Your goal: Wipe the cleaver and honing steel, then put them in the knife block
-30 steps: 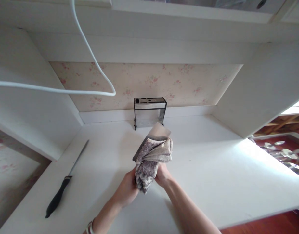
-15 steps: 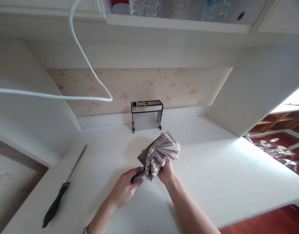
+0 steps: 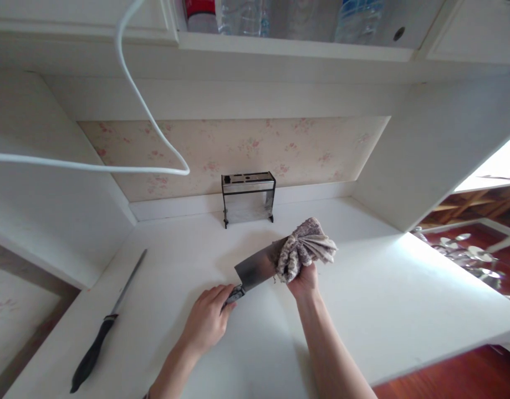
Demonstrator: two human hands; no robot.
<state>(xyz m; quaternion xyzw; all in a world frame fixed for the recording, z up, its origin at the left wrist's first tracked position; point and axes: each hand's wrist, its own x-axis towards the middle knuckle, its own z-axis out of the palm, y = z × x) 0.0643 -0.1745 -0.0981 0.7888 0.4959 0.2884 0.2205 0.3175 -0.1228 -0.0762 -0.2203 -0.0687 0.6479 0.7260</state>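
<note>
My left hand (image 3: 209,316) is closed around the dark handle of a cleaver (image 3: 258,268), whose wide metal blade points up and to the right above the counter. A bunched grey-and-white cloth (image 3: 302,249) is wrapped over the far end of the blade, hiding its tip. Gripping that cloth from below is my right hand (image 3: 305,282), its fingers mostly covered by the folds. The half of the blade nearest the handle shows bare.
On the white counter (image 3: 346,332), a sharpening steel (image 3: 107,327) with a black handle lies at left. A metal-and-black knife block (image 3: 249,198) stands against the back wall. A white cable (image 3: 151,119) hangs at upper left, below a shelf with bottles (image 3: 358,19).
My right hand and the cloth have slid up and right along the blade, away from the handle, baring more metal. My left hand has shifted slightly left.
</note>
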